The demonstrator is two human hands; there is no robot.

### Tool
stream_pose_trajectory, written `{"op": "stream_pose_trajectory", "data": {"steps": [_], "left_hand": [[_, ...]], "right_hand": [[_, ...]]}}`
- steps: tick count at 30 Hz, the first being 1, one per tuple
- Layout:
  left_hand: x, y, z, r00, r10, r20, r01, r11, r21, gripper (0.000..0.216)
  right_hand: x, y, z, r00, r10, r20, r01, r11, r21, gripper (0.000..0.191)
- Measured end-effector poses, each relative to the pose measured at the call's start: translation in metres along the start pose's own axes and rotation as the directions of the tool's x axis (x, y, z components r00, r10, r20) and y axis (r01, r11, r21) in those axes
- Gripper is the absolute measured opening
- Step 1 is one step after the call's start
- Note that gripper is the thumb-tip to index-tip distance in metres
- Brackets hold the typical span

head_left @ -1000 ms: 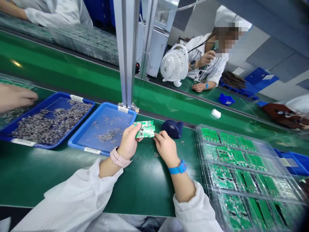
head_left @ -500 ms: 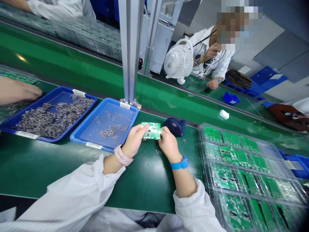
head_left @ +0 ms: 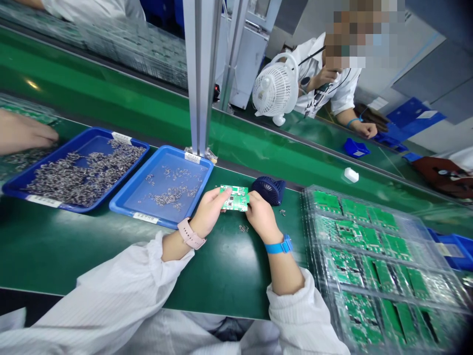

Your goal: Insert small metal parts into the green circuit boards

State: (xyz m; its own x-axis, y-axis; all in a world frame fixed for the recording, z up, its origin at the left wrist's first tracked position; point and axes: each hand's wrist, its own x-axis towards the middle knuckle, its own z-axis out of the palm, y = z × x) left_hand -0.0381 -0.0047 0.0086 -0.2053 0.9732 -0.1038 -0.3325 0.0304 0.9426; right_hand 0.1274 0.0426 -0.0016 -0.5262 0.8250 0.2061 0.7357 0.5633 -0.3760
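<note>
A green circuit board is held up over the green table between my two hands. My left hand pinches its left end, thumb on top. At its right edge, my right hand has fingers closed on the board; whether they also hold a small part is hidden. Below the board lies a small heap of metal parts, with another few metal pieces to the right. Left of my left hand sits a blue tray with scattered small metal parts.
Further left is a fuller blue tray, with a co-worker's hand beside it. A dark blue fan stands behind my right hand. Clear plastic trays of circuit boards fill the right side. A metal post rises behind the trays.
My hands and the board sit slightly further right in view, still gripped the same way. Across the line, a co-worker's lower hand has moved right.
</note>
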Motion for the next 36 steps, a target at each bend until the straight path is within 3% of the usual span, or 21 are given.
{"op": "stream_pose_trajectory", "data": {"steps": [7, 13, 21, 29, 36], "left_hand": [[-0.003, -0.003, 0.000, 0.995, 0.046, -0.093, -0.028, 0.982, 0.185, 0.036], [-0.004, -0.002, 0.002, 0.995, 0.055, -0.086, -0.023, 0.943, 0.333, 0.037], [-0.006, -0.001, 0.003, 0.997, 0.018, -0.077, 0.009, 0.945, 0.327, 0.037], [-0.005, 0.000, 0.003, 0.996, 0.028, -0.088, 0.005, 0.935, 0.354, 0.039], [-0.002, -0.003, 0.001, 0.994, -0.007, -0.109, 0.042, 0.943, 0.329, 0.039]], "right_hand": [[-0.015, -0.007, -0.018, 0.967, 0.132, -0.217, -0.040, 0.922, 0.385, 0.012], [-0.018, -0.019, -0.020, 0.969, 0.159, -0.188, -0.035, 0.844, 0.535, 0.010], [-0.019, -0.020, -0.015, 0.976, 0.129, -0.175, -0.035, 0.887, 0.460, 0.007], [-0.020, -0.024, -0.017, 0.968, -0.013, -0.250, 0.099, 0.937, 0.335, 0.013], [-0.021, -0.024, -0.015, 0.975, -0.072, -0.210, 0.117, 0.971, 0.210, 0.017]]}}
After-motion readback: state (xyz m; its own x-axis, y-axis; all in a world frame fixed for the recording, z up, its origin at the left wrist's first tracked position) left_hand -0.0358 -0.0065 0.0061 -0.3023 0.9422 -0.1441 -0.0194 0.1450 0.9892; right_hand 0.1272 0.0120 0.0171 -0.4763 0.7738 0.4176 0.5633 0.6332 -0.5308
